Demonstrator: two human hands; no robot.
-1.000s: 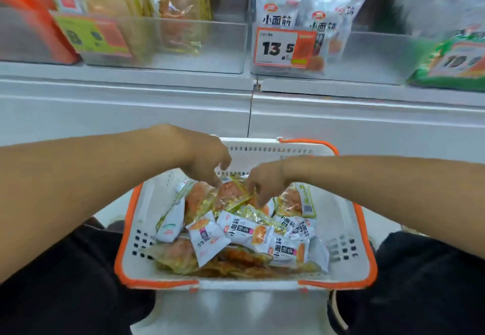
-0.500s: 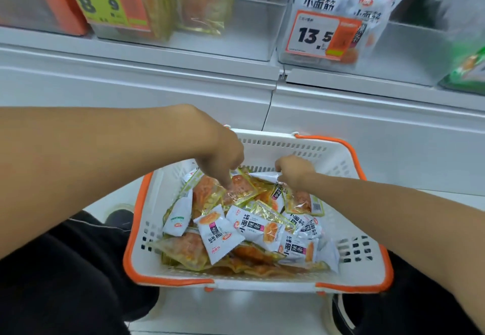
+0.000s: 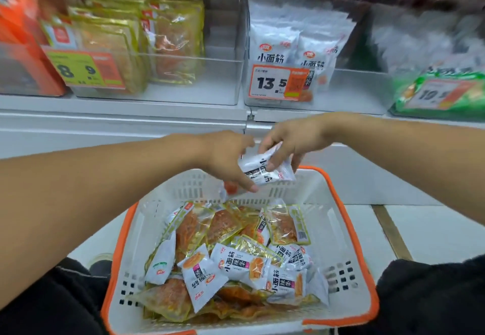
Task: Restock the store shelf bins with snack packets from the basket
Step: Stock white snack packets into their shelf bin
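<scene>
A white basket with an orange rim (image 3: 338, 192) sits low in front of me, filled with several white and yellow-clear snack packets (image 3: 236, 263). Above its far edge both hands hold white packets (image 3: 282, 174). My right hand (image 3: 291, 143) grips them from above, thumb and fingers curled round. My left hand (image 3: 228, 161) holds them from below, fingers extended under a packet with an orange patch. On the shelf, a clear bin (image 3: 349, 90) with white packets and a 13.5 price tag stands just above the hands.
Left of it a clear bin (image 3: 183, 79) holds yellow-clear packets behind an 8.9 tag. An orange box (image 3: 23, 72) is at far left, green packets (image 3: 441, 93) at far right. White shelf front (image 3: 105, 129) runs across. My dark-trousered knees flank the basket.
Both hands have lifted out of the basket, bringing white packets up above its far rim. The view has tilted up, showing more of the shelf bins.
</scene>
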